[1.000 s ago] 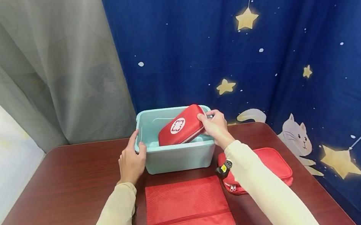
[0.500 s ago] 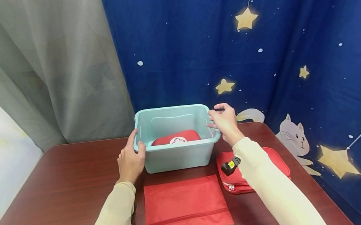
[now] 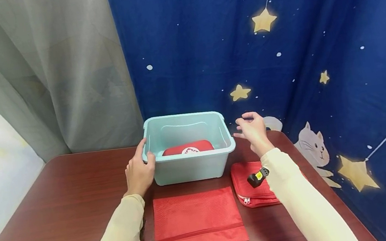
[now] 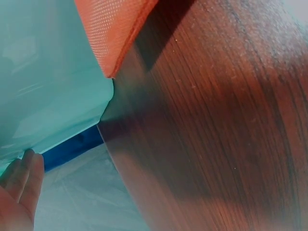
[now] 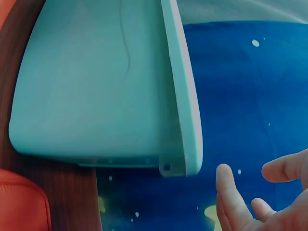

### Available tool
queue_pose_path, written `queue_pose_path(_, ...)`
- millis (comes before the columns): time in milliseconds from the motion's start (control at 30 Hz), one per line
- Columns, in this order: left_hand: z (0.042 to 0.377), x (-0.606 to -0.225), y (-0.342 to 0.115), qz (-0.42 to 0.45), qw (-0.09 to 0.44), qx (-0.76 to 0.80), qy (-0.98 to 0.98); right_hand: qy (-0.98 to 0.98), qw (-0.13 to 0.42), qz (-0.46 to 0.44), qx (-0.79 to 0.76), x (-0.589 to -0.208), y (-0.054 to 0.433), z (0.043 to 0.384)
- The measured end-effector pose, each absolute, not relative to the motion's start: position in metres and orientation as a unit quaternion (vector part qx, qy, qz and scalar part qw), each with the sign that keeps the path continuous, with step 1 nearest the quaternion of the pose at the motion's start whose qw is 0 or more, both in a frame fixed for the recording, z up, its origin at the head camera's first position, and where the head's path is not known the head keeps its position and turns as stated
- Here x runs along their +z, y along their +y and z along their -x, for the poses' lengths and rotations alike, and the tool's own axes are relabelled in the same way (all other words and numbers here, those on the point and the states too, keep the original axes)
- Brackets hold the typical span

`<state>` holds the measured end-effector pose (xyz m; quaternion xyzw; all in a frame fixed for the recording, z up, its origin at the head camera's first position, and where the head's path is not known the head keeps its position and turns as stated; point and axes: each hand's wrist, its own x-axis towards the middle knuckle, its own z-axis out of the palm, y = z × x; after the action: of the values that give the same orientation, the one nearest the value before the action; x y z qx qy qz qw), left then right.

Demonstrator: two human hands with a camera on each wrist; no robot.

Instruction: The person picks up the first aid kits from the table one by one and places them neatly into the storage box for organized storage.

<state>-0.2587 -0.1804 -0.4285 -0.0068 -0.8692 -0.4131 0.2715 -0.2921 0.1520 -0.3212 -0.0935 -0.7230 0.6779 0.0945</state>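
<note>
A light teal plastic storage bin stands upright near the back of the table. Inside it lies a red hard case with a white round emblem, its lower part hidden behind the front wall. My left hand holds the bin's front left corner, thumb over the rim and fingers against the outer side. To the right of the bin, my right hand is in the air, apart from the rim, fingers loosely bent around nothing. The right wrist view shows a gap between its fingertips and the bin.
A flat red zip pouch lies in front of the bin. Right of it, a red zippered bag is partly covered by the right forearm. Behind the wooden table hang a grey curtain and a blue star-patterned curtain.
The red case, earlier tilted in my right hand, went down into the bin and was let go. My right hand then moved right, away from the rim. My left hand stayed in place.
</note>
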Motion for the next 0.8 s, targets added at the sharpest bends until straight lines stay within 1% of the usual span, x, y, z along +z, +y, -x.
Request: queue_pose_path(800, 0.259, -0.431, -0.178, 0.005, 0.271, -0.420, -0.866, -0.747, 0.109, 0.146, 0.640, -0.350, 0.217, 0.294)
